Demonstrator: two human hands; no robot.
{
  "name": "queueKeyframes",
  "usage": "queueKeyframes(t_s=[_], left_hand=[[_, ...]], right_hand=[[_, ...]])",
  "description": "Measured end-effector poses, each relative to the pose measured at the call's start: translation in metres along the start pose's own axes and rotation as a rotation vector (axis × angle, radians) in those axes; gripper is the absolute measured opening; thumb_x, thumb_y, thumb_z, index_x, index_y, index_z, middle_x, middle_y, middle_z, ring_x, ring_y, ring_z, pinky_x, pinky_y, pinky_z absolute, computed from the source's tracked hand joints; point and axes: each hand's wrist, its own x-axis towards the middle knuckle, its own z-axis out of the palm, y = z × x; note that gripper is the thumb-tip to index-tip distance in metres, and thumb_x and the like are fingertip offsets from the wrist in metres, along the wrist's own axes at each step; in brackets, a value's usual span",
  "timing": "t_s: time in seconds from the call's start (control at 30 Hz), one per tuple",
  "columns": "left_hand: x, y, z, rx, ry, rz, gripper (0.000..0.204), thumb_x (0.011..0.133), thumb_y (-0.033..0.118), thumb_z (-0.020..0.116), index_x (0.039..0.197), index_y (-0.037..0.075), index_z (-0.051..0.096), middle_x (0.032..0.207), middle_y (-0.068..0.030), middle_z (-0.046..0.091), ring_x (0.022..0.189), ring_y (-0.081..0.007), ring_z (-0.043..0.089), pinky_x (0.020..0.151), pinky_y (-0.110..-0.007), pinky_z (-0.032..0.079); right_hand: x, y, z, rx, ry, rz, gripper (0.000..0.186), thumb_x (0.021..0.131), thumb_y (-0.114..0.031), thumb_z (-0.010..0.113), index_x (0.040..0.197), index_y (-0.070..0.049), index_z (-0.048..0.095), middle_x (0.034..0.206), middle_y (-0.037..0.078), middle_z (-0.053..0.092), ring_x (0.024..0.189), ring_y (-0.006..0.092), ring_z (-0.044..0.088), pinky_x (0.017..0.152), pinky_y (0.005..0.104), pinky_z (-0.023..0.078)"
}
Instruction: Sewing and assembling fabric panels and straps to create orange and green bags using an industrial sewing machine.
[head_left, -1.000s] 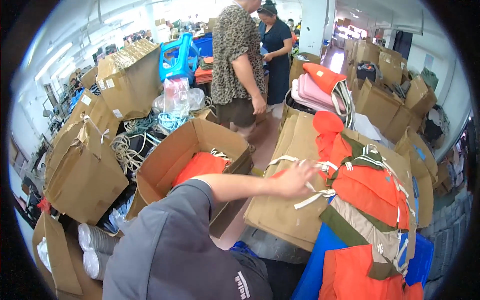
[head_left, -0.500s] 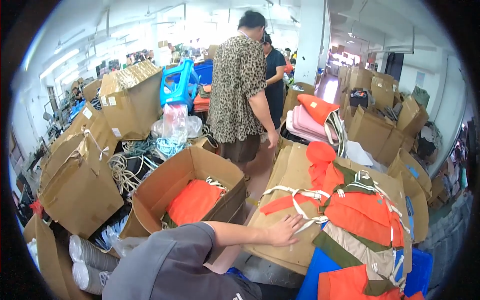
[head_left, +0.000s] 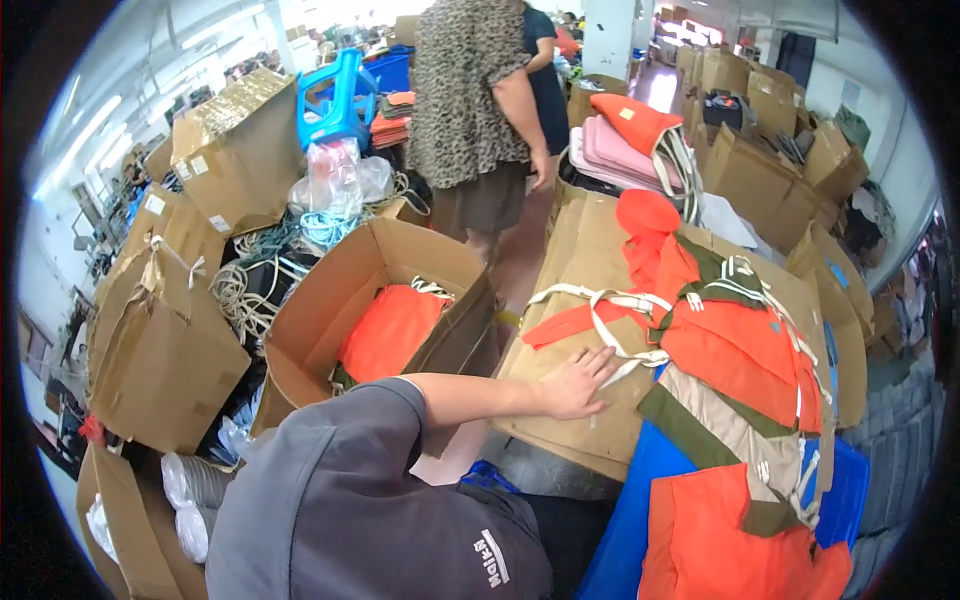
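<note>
My left hand (head_left: 582, 383) lies flat with its fingers stretched out on a sheet of brown cardboard (head_left: 565, 245) that covers a work surface. Its fingertips are close to a white webbing strap (head_left: 603, 325). That strap belongs to sewn orange, olive and beige fabric pieces (head_left: 735, 345) spread over the cardboard to the right. Nearer to me, another orange fabric piece (head_left: 700, 525) hangs over a blue plastic bin (head_left: 635, 510). My left arm, in a grey short sleeve, reaches across from the left. No right hand shows in the picture.
An open carton (head_left: 290, 330) holding orange fabric (head_left: 390, 330) stands to the left. Beyond it are cord bundles (head_left: 245, 290), large cartons (head_left: 235, 150) and a blue stool (head_left: 335, 100). A person in a patterned shirt (head_left: 465, 100) stands ahead, beside another person (head_left: 545, 85). Pink stacked pieces (head_left: 610, 160) lie at the far end.
The view has tilted down, so the scene sits higher and more of my shirt shows. My left hand stays on the cardboard near the strap.
</note>
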Motion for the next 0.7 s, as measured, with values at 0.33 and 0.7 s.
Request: queueKeyframes(t_s=[0.33, 0.7], left_hand=[[-0.009, 0.005, 0.007, 0.019, 0.080, 0.039, 0.066, 0.090, 0.044, 0.054, 0.132, -0.007, 0.045, 0.143, -0.0295, 0.036, 0.130, -0.0391, 0.039, 0.109, -0.049, 0.029], [-0.007, 0.004, 0.011, 0.017, 0.098, 0.051, 0.063, 0.089, 0.043, 0.056, 0.129, -0.004, 0.047, 0.142, -0.0274, 0.038, 0.125, -0.0380, 0.044, 0.108, -0.049, 0.031]], right_hand=[[0.029, 0.009, 0.014, 0.047, 0.011, -0.138, 0.043, 0.095, -0.031, 0.059, 0.119, 0.004, 0.055, 0.120, 0.021, 0.057, 0.093, 0.0305, 0.062, 0.081, 0.0374, 0.053], [0.031, 0.010, 0.013, 0.032, 0.063, -0.171, 0.044, 0.095, -0.031, 0.059, 0.120, 0.005, 0.054, 0.121, 0.021, 0.057, 0.093, 0.0304, 0.062, 0.080, 0.0373, 0.053]])
